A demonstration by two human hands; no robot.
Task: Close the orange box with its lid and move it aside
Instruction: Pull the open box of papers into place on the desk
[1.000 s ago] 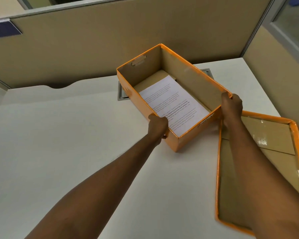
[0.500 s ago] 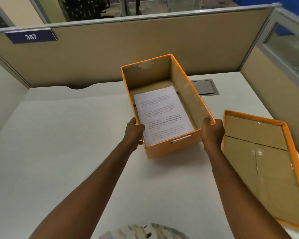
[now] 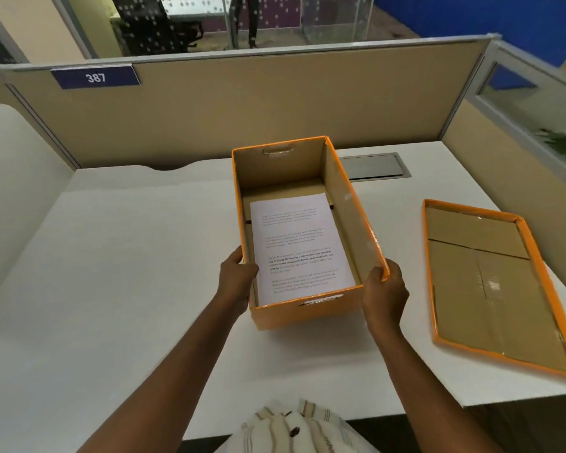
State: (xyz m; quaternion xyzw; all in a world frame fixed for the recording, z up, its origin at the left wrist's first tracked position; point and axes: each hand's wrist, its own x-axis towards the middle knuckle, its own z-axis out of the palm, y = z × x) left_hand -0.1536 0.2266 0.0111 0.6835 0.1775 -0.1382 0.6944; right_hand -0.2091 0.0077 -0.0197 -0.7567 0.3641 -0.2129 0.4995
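While both hands grip its near corners, left hand [image 3: 237, 278] and right hand [image 3: 385, 291], the open orange cardboard box [image 3: 307, 313] sits on the white desk [image 3: 111, 273]; its orange-rimmed cardboard lid [image 3: 490, 282] lies upturned to the right, apart.

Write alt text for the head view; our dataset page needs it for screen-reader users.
Two bare hands, left hand and right hand, hold the near corners of an open orange cardboard box on a white desk, a printed white paper sheet lying inside. The orange cardboard lid lies inside-up, to the right of the box.
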